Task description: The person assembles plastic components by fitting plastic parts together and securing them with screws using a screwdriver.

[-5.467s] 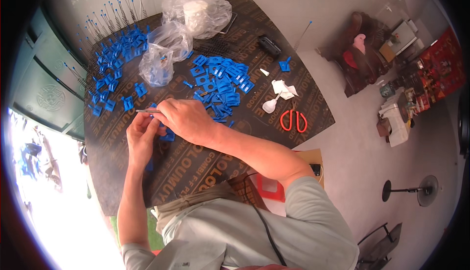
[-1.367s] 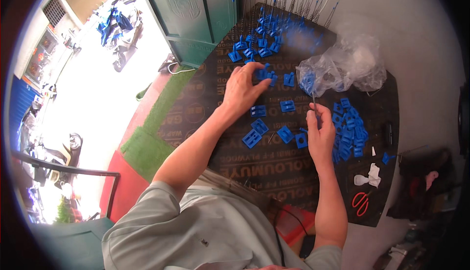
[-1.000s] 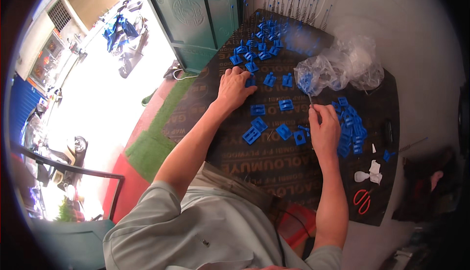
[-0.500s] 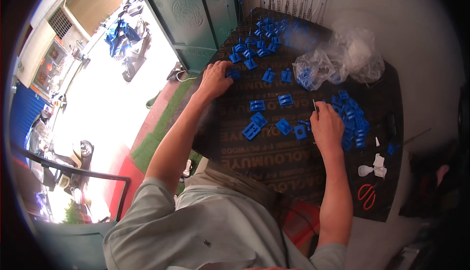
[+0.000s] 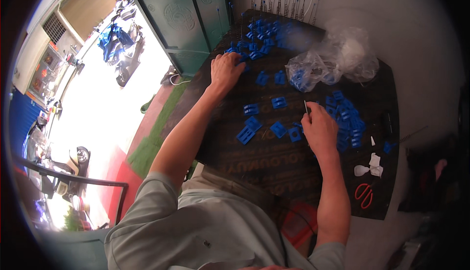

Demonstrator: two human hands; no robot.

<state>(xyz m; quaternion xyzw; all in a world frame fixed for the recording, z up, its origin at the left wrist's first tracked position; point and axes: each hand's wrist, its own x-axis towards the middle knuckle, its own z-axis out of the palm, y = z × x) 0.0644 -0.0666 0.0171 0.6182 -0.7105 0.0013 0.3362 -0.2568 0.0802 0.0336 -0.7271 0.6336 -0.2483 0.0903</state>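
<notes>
The left hand [image 5: 226, 69] reaches to the far pile of blue clips [image 5: 259, 37], fingers curled over one at its near edge. The right hand [image 5: 319, 129] pinches a thin metal pin [image 5: 305, 106] upright. A few clips lie spread between the hands — most look still unworked. Beyond the pin, a clear plastic bag [image 5: 338, 59] holds more blue pieces on the desk [image 5: 274, 172].

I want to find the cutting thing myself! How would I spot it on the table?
Look at the dark tabletop and go to its corner on the person's right, past the right hand. The scissors lie there just below some crumpled white scraps. They are the only red thing among all the blue plastic parts.
</notes>
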